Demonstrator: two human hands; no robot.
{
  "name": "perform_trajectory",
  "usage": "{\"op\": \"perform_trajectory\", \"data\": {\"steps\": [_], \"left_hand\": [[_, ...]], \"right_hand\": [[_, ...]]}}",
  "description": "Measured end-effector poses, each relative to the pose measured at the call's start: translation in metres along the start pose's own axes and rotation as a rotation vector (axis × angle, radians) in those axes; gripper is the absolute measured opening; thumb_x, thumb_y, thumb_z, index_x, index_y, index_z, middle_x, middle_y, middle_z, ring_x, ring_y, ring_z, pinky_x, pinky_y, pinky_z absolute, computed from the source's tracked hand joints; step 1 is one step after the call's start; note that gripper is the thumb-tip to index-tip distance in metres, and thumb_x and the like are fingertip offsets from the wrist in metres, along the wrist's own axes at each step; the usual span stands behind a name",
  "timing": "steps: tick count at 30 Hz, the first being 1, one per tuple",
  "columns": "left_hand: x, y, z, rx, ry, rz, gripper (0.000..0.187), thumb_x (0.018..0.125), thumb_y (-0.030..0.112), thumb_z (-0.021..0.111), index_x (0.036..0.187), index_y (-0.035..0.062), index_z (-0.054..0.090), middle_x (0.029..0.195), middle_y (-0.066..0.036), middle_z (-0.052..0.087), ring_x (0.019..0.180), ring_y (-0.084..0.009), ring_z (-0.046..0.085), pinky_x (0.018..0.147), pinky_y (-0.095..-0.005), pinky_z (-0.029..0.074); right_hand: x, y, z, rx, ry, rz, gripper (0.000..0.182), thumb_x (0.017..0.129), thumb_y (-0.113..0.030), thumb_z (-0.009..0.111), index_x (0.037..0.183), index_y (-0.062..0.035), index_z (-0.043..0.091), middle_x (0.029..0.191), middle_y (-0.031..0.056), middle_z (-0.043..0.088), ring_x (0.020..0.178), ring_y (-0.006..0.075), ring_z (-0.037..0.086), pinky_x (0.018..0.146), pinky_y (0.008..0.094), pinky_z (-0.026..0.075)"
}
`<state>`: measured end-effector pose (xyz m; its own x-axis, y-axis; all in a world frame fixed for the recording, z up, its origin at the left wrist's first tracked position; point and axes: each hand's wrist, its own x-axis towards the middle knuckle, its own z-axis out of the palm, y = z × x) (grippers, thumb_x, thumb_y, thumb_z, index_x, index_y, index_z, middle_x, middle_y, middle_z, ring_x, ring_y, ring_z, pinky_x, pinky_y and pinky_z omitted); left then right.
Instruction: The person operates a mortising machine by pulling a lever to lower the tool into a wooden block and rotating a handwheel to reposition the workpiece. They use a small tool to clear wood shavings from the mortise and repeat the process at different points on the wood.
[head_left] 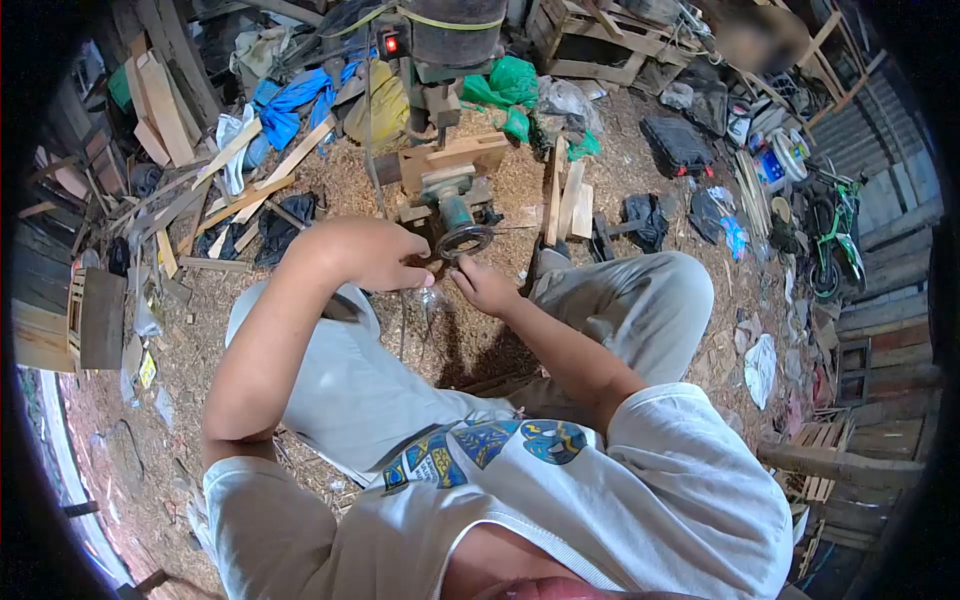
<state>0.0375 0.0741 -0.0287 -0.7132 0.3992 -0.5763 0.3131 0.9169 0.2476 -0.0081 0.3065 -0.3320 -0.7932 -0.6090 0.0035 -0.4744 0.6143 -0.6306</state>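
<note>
Dull green metal, head view: a machine body [455, 212] stands ahead of the seated person, between the knees and a wooden board [467, 151]. At its near end, a dark round ring [464, 241], which looks like a handwheel or collar.

Left hand [375, 252]: just left of the ring, palm down, fingers bent, thumb and fingertips drawn towards each other. Cannot tell whether anything is pinched there. Right hand [484, 287]: close under the ring's near edge, fingers curled, index and thumb raised towards the rim. Contact or a small gap, cannot tell; nor whether it grasps a small piece.

Handling, my judgement: body heavy and rigid, poor to shift by the fingers alone. Ring stiff, probably metal, smooth enough to slip if oily or dusty; not fragile. Best hold at the outer rim, fingers on opposite sides, thumbs towards the wearer; steady the body at its thick green part.

Around: wood shavings [610, 215] over the ground; pale wood strips [570, 200] right of the machine; green plastic [508, 82] and a yellow sack [378, 107] beyond; a black case [677, 145] farther right.
</note>
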Motion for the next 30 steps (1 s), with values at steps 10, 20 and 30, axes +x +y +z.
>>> {"op": "perform_trajectory", "data": {"steps": [10,20,30], "left_hand": [[-0.019,-0.007,0.002,-0.097,0.058,0.020,0.062,0.102,0.049,0.062,0.148,0.0079,0.060,0.137,-0.023,0.068,0.125,-0.0417,0.065,0.106,-0.0487,0.052],[-0.036,-0.009,0.000,-0.078,0.099,-0.074,0.060,0.100,0.047,0.064,0.147,0.0108,0.061,0.128,-0.022,0.072,0.118,-0.0416,0.069,0.101,-0.0503,0.054],[-0.034,-0.020,0.004,-0.106,0.177,-0.023,0.060,0.099,0.045,0.065,0.146,0.0084,0.061,0.127,-0.023,0.072,0.118,-0.0418,0.068,0.100,-0.0505,0.054]], "right_hand": [[0.037,0.026,0.016,0.650,-0.319,0.270,0.035,0.106,-0.036,0.052,0.106,-0.0033,0.065,0.082,0.0109,0.065,0.068,0.0188,0.060,0.062,0.0376,0.048],[0.041,0.022,0.021,0.400,-0.267,0.129,0.036,0.104,-0.038,0.051,0.099,-0.0044,0.064,0.072,0.0029,0.059,0.061,0.0159,0.053,0.056,0.0366,0.043],[0.046,0.015,0.020,0.375,-0.442,0.166,0.043,0.106,-0.041,0.051,0.104,-0.0011,0.067,0.079,0.0070,0.064,0.072,0.0198,0.058,0.068,0.0408,0.048]]}}
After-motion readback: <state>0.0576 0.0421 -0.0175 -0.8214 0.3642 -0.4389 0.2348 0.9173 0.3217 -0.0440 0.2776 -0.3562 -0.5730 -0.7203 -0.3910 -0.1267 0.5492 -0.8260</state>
